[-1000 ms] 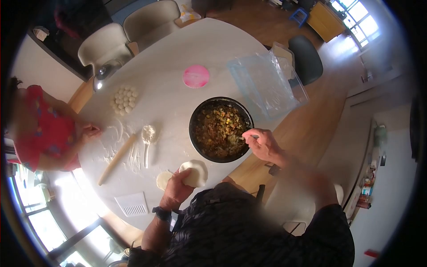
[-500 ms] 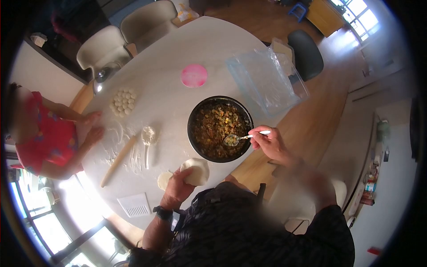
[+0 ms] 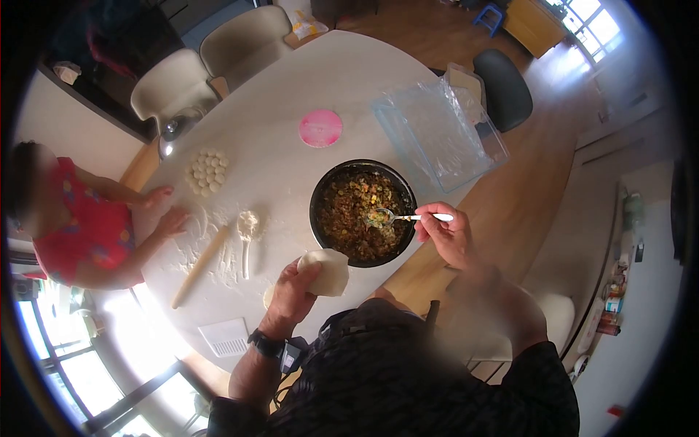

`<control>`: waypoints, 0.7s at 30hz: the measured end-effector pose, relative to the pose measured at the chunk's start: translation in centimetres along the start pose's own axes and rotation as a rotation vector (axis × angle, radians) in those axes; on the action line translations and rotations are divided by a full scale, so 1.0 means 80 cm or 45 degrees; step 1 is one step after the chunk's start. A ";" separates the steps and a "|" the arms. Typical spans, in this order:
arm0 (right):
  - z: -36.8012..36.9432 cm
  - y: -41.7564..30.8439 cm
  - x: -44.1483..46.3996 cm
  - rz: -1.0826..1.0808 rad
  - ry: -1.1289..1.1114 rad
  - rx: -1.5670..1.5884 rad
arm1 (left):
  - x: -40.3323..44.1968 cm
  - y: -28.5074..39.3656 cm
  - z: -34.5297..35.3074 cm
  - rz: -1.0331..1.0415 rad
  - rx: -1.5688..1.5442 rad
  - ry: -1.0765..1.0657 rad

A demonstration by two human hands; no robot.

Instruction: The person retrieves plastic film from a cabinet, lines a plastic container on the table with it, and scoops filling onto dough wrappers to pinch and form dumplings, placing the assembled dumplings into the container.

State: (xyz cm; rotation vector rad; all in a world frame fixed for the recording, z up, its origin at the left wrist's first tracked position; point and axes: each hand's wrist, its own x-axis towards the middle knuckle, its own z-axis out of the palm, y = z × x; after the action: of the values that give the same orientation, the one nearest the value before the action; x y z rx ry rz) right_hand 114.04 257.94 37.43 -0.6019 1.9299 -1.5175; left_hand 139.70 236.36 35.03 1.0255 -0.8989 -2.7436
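Left grip (image 3: 293, 290): is pinching a dough round (image 3: 333, 272)
Right grip (image 3: 445, 233): is holding a spoon (image 3: 400, 217) over the black pan (image 3: 316, 222)

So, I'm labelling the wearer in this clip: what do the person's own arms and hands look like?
The left hand and right hand are gloveless. A dark, watch-like band circles the left wrist. The dark right sleeve is short, leaving the forearm bare; part of that forearm is blurred.

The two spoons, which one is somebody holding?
The white-handled spoon, in the right hand; the floury spoon lies on the table beside the rolling pin.
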 end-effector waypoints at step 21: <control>-0.028 0.007 0.028 0.214 -0.448 -0.390 | -0.010 -0.027 -0.028 -0.041 -0.215 0.019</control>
State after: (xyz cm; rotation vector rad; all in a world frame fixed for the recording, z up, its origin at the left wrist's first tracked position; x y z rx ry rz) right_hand 110.86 258.11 36.81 -0.7603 1.8902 -0.9460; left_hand 141.98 237.28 32.95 1.0358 -0.6402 -2.7767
